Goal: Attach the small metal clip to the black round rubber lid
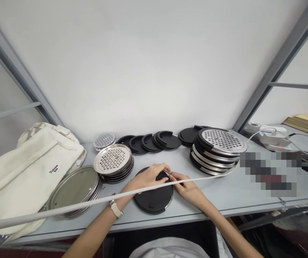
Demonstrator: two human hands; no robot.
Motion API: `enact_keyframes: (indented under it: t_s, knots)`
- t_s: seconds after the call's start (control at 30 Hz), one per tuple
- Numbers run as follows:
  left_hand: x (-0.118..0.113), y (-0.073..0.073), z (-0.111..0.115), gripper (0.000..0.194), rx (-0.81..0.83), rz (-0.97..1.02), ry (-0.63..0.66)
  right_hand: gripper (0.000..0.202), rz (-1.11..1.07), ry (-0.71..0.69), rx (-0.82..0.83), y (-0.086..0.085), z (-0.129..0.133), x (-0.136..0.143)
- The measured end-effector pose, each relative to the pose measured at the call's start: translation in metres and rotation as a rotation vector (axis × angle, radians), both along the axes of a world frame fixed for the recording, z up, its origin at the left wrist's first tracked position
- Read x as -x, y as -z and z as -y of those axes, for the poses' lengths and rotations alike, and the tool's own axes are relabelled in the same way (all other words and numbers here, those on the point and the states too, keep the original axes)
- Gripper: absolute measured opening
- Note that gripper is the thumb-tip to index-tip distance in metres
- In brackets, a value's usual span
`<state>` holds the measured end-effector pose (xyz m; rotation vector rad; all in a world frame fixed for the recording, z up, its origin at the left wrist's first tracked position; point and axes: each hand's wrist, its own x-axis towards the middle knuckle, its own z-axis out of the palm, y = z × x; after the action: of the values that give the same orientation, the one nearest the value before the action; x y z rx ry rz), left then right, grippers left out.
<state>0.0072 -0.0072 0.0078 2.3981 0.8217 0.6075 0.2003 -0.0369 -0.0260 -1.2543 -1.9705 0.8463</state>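
Note:
A black round disc (154, 202) lies flat before me at the table's front, with a shiny metal strip along its lower right rim and a small dark knob or hole near its bottom. My left hand (151, 175) reaches over the disc, its thumb and curled fingers drawn together at the upper right rim. From the right, my right hand (184, 185) meets it there, fingertips pinched at the same spot. Whatever sits between the fingertips is too small to make out. A white cord (89, 203) crosses the view in front of my left wrist and the disc.
Stacked perforated metal grater discs (113, 159) and olive-green round plates (76, 186) stand left, beside a cream cloth bag (33, 172). Several black discs (167, 140) lie along the wall. A tall stack of black-rimmed grater discs (221, 141) stands right. A power strip (273, 138) lies beyond.

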Motion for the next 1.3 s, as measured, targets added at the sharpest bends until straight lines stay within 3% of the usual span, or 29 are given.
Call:
enact_keyframes:
  t_s: [0.27, 0.53, 0.83, 1.03, 1.17, 1.3]
  knots:
    - [0.000, -0.007, 0.000, 0.027, 0.018, -0.007, 0.026, 0.035, 0.038, -0.089, 0.047, -0.005, -0.006, -0.007]
    - [-0.005, -0.002, -0.025, 0.027, 0.013, -0.013, 0.060, 0.037, 0.179, -0.163, 0.090, -0.015, -0.030, -0.015]
    - [-0.009, -0.001, -0.038, 0.031, -0.062, -0.056, -0.022, 0.036, 0.176, -0.154, 0.069, -0.016, -0.052, -0.018]
    - [-0.011, -0.009, -0.033, 0.031, -0.283, -0.170, -0.057, 0.035, 0.160, -0.133, 0.121, -0.013, -0.053, -0.015]
    - [-0.012, -0.011, -0.032, 0.016, -0.256, -0.255, -0.159, 0.037, 0.151, -0.142, 0.159, -0.015, -0.056, -0.013]
    - [-0.012, -0.009, -0.035, 0.013, -0.240, -0.257, -0.145, 0.037, 0.116, -0.179, 0.203, -0.022, -0.057, -0.013]
